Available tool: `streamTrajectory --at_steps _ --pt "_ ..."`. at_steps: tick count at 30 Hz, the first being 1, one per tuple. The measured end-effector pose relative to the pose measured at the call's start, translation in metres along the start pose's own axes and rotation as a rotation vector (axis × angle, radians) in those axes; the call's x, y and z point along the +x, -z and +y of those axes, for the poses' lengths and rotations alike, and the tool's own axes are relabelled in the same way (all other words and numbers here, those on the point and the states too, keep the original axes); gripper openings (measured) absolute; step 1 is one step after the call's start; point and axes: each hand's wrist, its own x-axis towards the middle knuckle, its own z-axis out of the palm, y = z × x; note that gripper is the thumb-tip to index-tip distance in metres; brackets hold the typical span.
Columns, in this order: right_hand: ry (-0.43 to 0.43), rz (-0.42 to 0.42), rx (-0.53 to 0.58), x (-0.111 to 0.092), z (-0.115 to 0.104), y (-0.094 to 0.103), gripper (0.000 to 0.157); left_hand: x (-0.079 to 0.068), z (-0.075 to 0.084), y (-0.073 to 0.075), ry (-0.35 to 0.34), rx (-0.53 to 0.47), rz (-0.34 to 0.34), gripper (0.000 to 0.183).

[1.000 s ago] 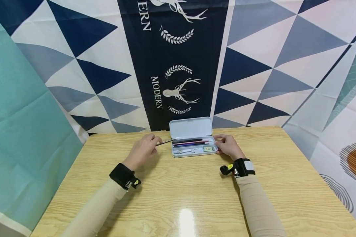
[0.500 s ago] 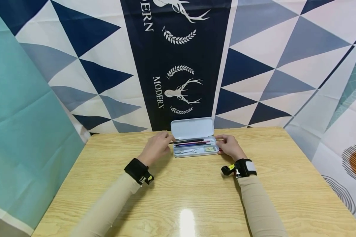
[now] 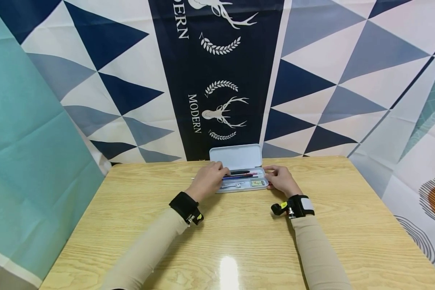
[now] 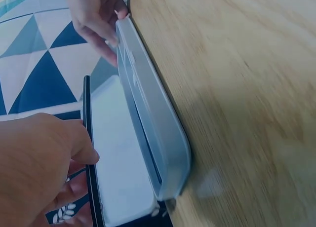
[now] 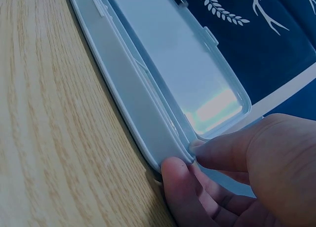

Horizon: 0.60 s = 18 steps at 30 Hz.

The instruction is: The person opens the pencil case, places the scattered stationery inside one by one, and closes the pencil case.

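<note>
An opened light-blue pencil case (image 3: 241, 190) lies at the table's back, its lid (image 3: 235, 157) raised behind. Several dark pens (image 3: 241, 176) fill the rear compartment; a white item (image 3: 235, 185) and a small yellow-green patterned rectangle (image 3: 257, 183) sit in front. My left hand (image 3: 208, 180) is over the case's left end. In the left wrist view it pinches a slim black pencil (image 4: 89, 133) between thumb and fingers, above the case and before the lid. My right hand (image 3: 280, 180) grips the right end, thumb on the rim (image 5: 191, 153).
The wooden table (image 3: 239, 229) carries the case close to its back edge. A patterned cloth (image 3: 221, 80) hangs directly behind the lid. To the left hangs a teal cloth (image 3: 40, 161).
My left hand has moved right with the pencil, from beside the case to over its left end. My right hand stays on the right end.
</note>
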Motion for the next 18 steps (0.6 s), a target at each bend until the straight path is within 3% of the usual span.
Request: streamTrajectory --at_steps 12,18 --pt "0.0 -0.003 -0.001 0.0 0.0 0.0 0.046 0.01 0.016 -0.009 -0.02 0.006 0.031 0.031" --pt "-0.001 -0.001 0.004 0.001 0.001 0.0 0.046 0.017 0.02 -0.014 0.005 0.018 0.071 0.032"
